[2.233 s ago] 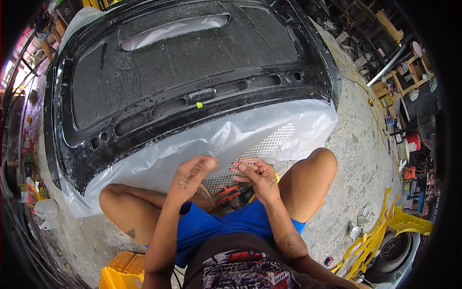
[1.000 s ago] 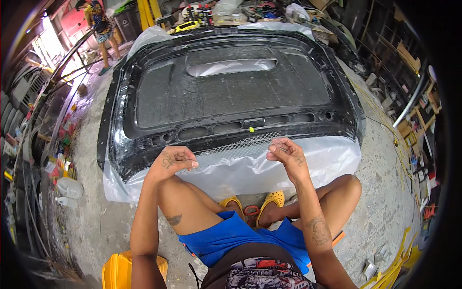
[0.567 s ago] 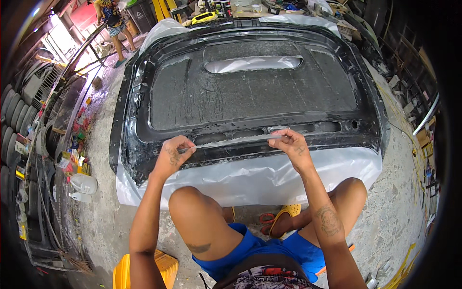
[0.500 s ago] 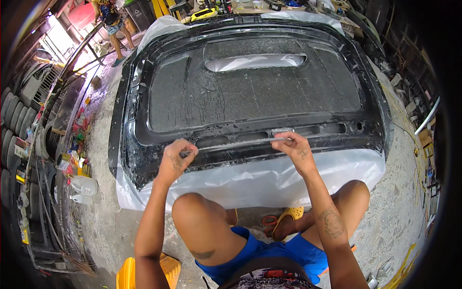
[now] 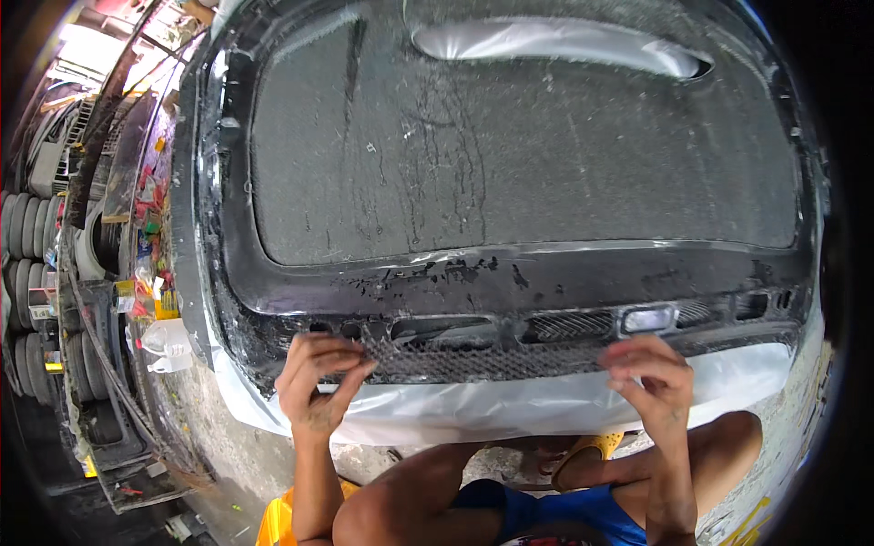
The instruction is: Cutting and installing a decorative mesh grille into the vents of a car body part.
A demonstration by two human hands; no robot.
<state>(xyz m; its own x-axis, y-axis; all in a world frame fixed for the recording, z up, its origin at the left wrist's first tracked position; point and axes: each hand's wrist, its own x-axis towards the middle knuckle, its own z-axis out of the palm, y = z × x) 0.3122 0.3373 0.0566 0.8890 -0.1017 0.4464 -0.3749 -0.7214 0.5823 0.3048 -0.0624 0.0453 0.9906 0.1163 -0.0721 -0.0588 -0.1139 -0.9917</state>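
My left hand [image 5: 323,391] pinches the left end of a dark metal mesh strip [image 5: 482,362], and my right hand [image 5: 660,391] grips its right end. The strip lies along the near edge of a large black moulded panel [image 5: 528,173], over or just in front of its row of oblong openings. Some mesh pattern shows inside the openings right of centre, beside a small shiny rectangular recess [image 5: 648,319]. A wide slot [image 5: 555,41] near the panel's top shows pale plastic behind it. Translucent plastic sheeting [image 5: 492,409] spreads under the front edge.
At the left are stacked tyres [image 5: 32,227], metal parts and clutter, plus a plastic jug [image 5: 164,337]. My bent legs and yellow clog [image 5: 592,455] are below on concrete floor. A yellow plastic object [image 5: 278,514] sits by my left forearm.
My hands have carried the mesh up and forward from near my legs onto the panel's front edge. My view has moved closer over the panel; the other person has left view.
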